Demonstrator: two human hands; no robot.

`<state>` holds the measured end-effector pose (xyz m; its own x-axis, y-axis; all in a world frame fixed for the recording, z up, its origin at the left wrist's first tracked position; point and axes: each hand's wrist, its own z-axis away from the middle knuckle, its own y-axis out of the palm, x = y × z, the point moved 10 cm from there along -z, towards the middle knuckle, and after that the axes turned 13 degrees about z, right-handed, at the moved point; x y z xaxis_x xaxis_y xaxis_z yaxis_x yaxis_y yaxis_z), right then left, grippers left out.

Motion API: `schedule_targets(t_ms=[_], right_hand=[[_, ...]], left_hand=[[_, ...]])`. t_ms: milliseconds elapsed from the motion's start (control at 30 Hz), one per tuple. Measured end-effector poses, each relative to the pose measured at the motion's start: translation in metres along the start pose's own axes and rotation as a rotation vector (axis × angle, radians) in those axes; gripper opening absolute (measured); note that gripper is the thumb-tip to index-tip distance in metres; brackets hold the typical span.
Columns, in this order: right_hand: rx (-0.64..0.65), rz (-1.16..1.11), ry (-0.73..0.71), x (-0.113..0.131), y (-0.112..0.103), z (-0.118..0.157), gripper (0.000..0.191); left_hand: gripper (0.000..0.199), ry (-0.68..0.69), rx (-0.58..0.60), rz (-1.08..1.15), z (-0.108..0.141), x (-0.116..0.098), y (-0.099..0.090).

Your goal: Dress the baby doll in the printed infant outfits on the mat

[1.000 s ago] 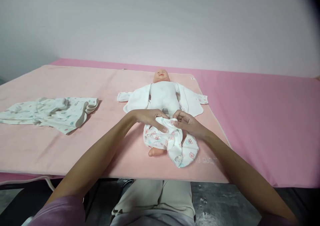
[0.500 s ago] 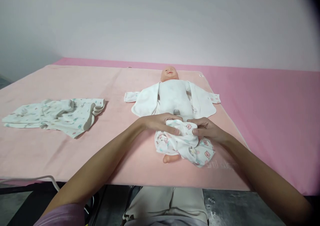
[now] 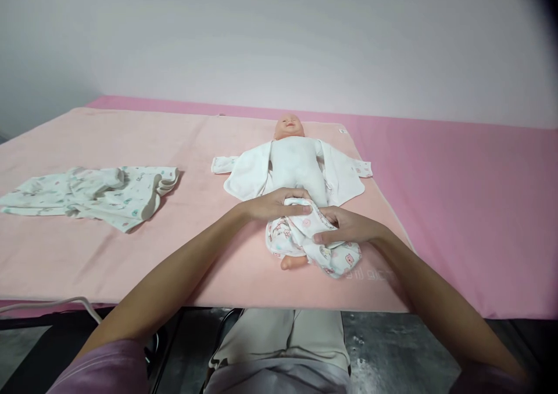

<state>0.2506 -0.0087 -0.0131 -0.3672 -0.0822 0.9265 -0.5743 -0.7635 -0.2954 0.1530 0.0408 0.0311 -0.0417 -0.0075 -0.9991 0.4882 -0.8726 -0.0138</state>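
Note:
A baby doll (image 3: 297, 160) lies face up, its head away from me, its white cloth body showing between the spread halves of an open white jacket (image 3: 251, 170). Bunched round its legs are printed baby pants (image 3: 290, 234), with one bare foot (image 3: 293, 262) sticking out below. My left hand (image 3: 285, 204) pinches the upper edge of the pants between thumb and fingers. On the right side of the same edge, my right hand (image 3: 344, 225) grips the cloth, its fingers partly inside the fold. The doll's other foot is hidden by the pants.
A folded printed baby garment (image 3: 96, 190) lies on the left of the peach mat (image 3: 209, 150). Pink cloth (image 3: 457, 208) covers the table on the right. A white cable (image 3: 65, 303) runs along the front left edge, and a wall stands behind.
My right hand has slid its thumb lower and left across the pants, and the waist edge has been lifted and gathered. The whole view has shifted slightly.

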Motion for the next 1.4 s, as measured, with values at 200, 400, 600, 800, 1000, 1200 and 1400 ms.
schedule_targets(t_ms=[200,400,600,800,1000,1200,1400], right_hand=[[-0.199,-0.226,-0.094,0.003,-0.020,0.001,0.038],[-0.087,-0.115,0.015,0.004,-0.011,0.001,0.047],[-0.027,-0.039,0.016,0.000,-0.007,0.005,0.037],[-0.316,-0.472,-0.058,-0.013,-0.031,-0.004,0.037],[-0.198,-0.342,-0.011,-0.011,-0.021,-0.002,0.037],[-0.117,-0.173,-0.090,0.003,-0.014,0.004,0.038],[-0.240,-0.438,-0.056,-0.006,-0.020,-0.001,0.039]], left_hand=[[0.044,-0.142,0.190,-0.073,0.004,0.014,0.013],[0.035,-0.033,0.155,0.009,0.003,0.006,0.009],[0.037,-0.004,0.051,0.001,0.000,0.003,0.004],[0.058,-0.175,0.211,0.096,0.009,0.024,0.010],[0.052,-0.045,0.102,0.123,0.004,0.016,-0.002],[0.039,0.000,0.072,0.060,0.002,0.009,0.002],[0.057,-0.145,0.205,0.072,0.009,0.021,0.012]])
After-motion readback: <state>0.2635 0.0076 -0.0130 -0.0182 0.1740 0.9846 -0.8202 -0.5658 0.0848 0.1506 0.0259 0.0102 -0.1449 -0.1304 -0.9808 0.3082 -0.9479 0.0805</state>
